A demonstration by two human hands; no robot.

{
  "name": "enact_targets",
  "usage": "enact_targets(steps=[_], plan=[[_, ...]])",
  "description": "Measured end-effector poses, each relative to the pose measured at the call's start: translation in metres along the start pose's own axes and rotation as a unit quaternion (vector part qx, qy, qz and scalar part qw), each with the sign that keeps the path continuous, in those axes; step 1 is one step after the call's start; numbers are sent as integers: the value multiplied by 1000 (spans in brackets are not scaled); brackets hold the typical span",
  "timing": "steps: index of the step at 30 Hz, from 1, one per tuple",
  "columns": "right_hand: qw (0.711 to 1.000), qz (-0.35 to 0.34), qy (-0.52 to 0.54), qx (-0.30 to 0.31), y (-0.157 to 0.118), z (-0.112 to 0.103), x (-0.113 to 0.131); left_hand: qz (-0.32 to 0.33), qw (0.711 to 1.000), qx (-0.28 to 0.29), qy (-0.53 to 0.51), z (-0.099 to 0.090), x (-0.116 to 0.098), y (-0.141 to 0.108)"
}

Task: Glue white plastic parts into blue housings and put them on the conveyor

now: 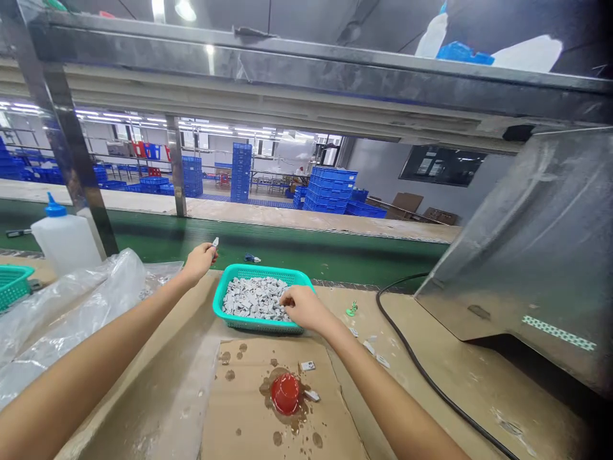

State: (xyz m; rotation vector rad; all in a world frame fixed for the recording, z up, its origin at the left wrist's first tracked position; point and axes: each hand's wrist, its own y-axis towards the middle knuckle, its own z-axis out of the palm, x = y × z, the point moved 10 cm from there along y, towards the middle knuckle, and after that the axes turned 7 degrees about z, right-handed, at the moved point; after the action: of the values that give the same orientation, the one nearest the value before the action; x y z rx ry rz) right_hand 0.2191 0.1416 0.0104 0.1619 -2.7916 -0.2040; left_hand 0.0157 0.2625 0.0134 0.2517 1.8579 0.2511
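Note:
My left hand (200,263) is raised at the edge of the green conveyor belt (306,255), its fingers pinching a small light-grey plastic part (215,242). My right hand (301,306) reaches over the right side of a turquoise basket (262,325) filled with small grey plastic pieces (253,297). Its fingertips are pressed together at the heap, and what they hold, if anything, is hidden. On the belt just behind the basket lies a small dark and white part (251,258).
A red cup-shaped dish (286,393) stands on a stained cardboard sheet (239,415), grey parts beside it. A green figurine (352,309) and a black cable (412,345) lie to the right. At left are plastic bags (90,313) and a white bottle (67,239). A metal shelf (306,64) spans overhead.

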Motion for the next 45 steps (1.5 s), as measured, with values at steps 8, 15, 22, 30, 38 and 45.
enact_targets(steps=[8,15,22,30,38,45], plan=[[999,44,-11,-28,-1,2,-14,76,979,86,171,27,24,45],[998,34,9,-54,-4,-4,-13,104,975,156,120,92,-2,65],[997,16,37,-62,-3,-8,-9,23,999,25,-22,36,-7,31],[994,4,79,-79,-15,-31,10,-47,970,63,-232,39,-48,-103],[970,-112,161,-141,-94,-70,96,-17,936,194,-294,65,-82,-176],[961,-159,165,-157,-123,-79,100,-34,904,241,-351,72,-91,-189]])
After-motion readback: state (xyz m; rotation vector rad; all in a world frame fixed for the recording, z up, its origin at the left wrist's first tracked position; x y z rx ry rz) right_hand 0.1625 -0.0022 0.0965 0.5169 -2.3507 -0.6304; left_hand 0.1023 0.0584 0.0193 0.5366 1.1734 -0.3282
